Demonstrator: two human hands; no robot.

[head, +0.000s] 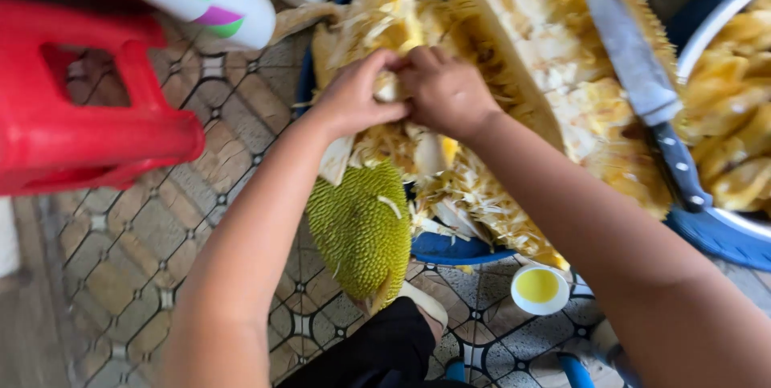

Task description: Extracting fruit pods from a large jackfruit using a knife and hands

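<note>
Both hands meet over the middle of a blue basin (450, 248) heaped with jackfruit trimmings. The left hand (353, 99) and the right hand (446, 91) are curled narrow, fingertips pressed together around a pale piece of jackfruit pulp (387, 87) held between them; how much of it they enclose is hard to tell, since the fingers cover most of it.

That piece sits above the stringy yellow scraps (466, 187), left of a large cut jackfruit section (562, 75). This section lies with its long axis running from the top middle of the view down toward the lower right, cut face up and spiky rind along its far edge. A knife (642, 83) rests on it along nearly the same line, blade pointing up and away, dark riveted handle toward the lower right.

A green spiky rind piece (361, 231) hangs over the basin's near rim, its long axis roughly upright in the view, tapering downward. A small white cup of yellow liquid (539, 287) stands on the tiled floor (120, 275). At left is a red plastic stool (80, 107); at right, a second bowl of yellow pods (735, 115).
</note>
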